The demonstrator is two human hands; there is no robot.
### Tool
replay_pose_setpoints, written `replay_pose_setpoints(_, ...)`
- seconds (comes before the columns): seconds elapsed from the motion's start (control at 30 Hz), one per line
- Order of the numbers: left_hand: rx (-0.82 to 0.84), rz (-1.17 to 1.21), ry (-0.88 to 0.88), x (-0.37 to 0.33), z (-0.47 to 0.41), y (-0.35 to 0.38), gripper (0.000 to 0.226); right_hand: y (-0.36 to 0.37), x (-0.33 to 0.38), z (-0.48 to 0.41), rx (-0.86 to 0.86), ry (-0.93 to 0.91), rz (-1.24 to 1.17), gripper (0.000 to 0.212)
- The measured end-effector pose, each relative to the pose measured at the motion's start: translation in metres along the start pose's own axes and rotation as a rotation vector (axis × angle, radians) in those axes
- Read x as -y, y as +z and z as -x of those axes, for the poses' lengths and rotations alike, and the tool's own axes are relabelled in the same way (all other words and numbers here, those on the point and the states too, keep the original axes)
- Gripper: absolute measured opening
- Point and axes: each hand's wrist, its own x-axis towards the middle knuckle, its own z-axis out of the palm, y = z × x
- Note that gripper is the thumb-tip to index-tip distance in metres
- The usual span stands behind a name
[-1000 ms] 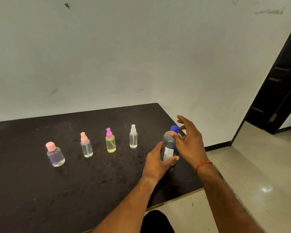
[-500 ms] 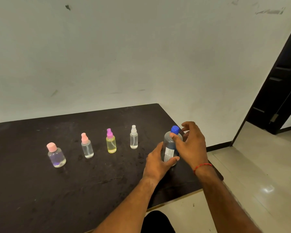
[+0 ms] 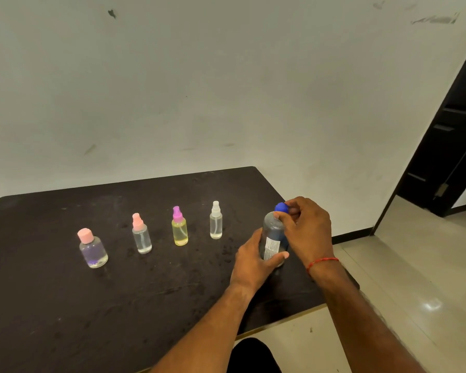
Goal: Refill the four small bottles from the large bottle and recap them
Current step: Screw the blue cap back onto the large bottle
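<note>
The large bottle is stood upright near the right edge of the dark table, gripped round its body by the left hand. Its blue cap is pinched by the right hand. Four capped small bottles are lined up to the left.

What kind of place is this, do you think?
Probably a bare indoor room, not clearly a home or a workshop: a scuffed white wall, a dark table, a glossy tiled floor and a dark door.
</note>
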Motion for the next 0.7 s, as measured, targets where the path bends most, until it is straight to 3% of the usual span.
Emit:
replay_pose_setpoints(0.17,0.001,0.008,0.009,0.0008,0.0000,-0.0003,0.070,-0.0073,-0.0011,-0.0018,0.088,-0.047,-0.073,0.051)
replay_pose_setpoints(0.27,-0.004,0.013,0.013,0.0012,-0.0002,-0.0006,0.065,-0.0075,-0.0007,-0.0027,0.147,-0.114,-0.077,0.036)
replay_pose_setpoints(0.4,-0.001,0.013,0.005,0.0013,-0.0008,-0.0007,0.064,-0.0038,0.0029,-0.0072,0.072,-0.077,0.001,0.027)
replay_pose_setpoints(0.6,0.001,0.000,-0.001,-0.0001,-0.0008,0.0005,0.070,-0.0066,0.0047,-0.0097,0.143,-0.001,0.144,0.048)
replay_pose_setpoints(0.7,0.010,0.001,-0.008,0.0000,-0.0006,0.0008,0.069,-0.0089,0.0018,-0.0042,0.187,-0.078,0.012,0.054)
